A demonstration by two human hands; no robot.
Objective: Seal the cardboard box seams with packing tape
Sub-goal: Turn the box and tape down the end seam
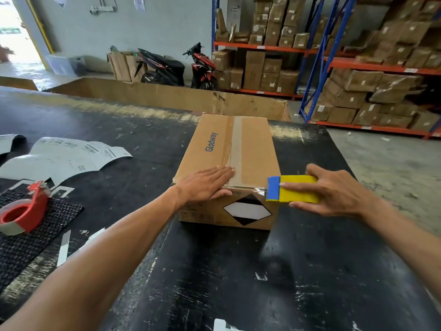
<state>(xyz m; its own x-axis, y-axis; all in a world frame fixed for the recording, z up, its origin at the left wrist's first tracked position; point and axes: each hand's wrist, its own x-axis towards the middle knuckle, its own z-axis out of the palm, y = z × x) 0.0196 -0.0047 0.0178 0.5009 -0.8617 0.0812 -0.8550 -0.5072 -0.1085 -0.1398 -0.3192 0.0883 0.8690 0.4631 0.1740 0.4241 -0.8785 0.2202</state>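
A closed cardboard box (257, 149) printed "Glodway" sits on the black table (310, 271). A strip of clear packing tape (236, 149) runs along its top centre seam. My left hand (205, 185) lies flat on the box's near top edge, thumb over the front face. My right hand (334, 191) grips a yellow and blue tape dispenser (292, 188) at the box's near right corner. A short stretch of clear tape (259, 190) spans from the dispenser's blue end to the box's front top edge.
A red tape dispenser (26, 211) rests on a black mesh mat (28, 237) at the left. Sheets of label backing (59, 158) lie beyond it. A large open carton (167, 96) stands behind the table. Racks of boxes (358, 75) fill the right; two scooters (176, 68) are parked behind.
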